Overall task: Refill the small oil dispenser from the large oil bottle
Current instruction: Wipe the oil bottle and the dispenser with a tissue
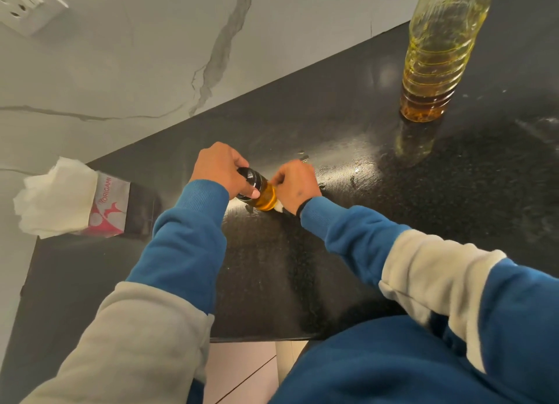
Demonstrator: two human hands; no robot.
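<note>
On the black speckled desk (pixel 453 207), both hands grip a small amber-filled glass oil dispenser (pixel 263 197): left hand (pixel 219 169) covers its black cap, right hand (pixel 295 186) presses white tissue, mostly hidden. Tall ribbed plastic oil bottle (pixel 438 55) stands well apart, top cut off. Napkin pack (pixel 104 205) reads "ORIGAMI".

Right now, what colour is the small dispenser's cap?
Glossy black, on the small oil dispenser, gripped by the left hand; shows in the head view.

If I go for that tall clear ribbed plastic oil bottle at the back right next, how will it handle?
The tall clear ribbed plastic oil bottle probably tips easily: it is tall on a narrow base, though the oil sits low, which helps. Its thin ribbed wall may flex under a squeeze. Shiny smears on the black countertop hint at spilled oil, so the bottle could be slippery.
</note>
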